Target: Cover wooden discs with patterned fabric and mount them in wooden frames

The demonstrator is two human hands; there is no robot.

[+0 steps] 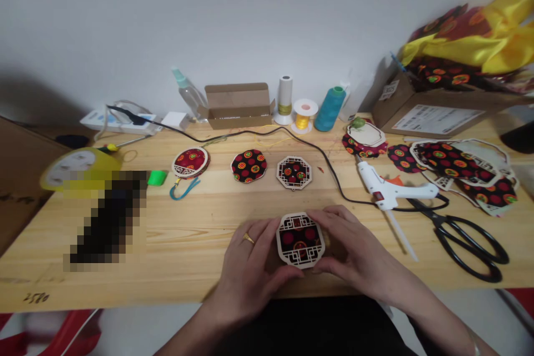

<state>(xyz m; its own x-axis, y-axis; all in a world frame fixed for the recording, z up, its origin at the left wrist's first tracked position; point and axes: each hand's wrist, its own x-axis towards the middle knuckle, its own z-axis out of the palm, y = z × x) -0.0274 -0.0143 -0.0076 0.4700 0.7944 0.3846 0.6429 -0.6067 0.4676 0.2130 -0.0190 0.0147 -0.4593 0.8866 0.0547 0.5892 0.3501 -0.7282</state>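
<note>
Both my hands hold one octagonal wooden lattice frame (pixel 300 240) backed with black-and-red patterned fabric, just above the front edge of the wooden table (pixel 187 233). My left hand (pixel 250 270), with a ring on one finger, grips its left side. Its right side is gripped by my right hand (pixel 354 250). Fingers of both hands curl round the frame's rim.
Further back lie a round fabric piece with a blue cord (pixel 191 162), a round fabric disc (pixel 249 165) and another octagonal frame (pixel 294 172). A white glue gun (pixel 387 189) with black cable, black scissors (pixel 467 239), more fabric pieces (pixel 454 167), thread spools (pixel 329 108) and cardboard boxes (pixel 237 104) stand around.
</note>
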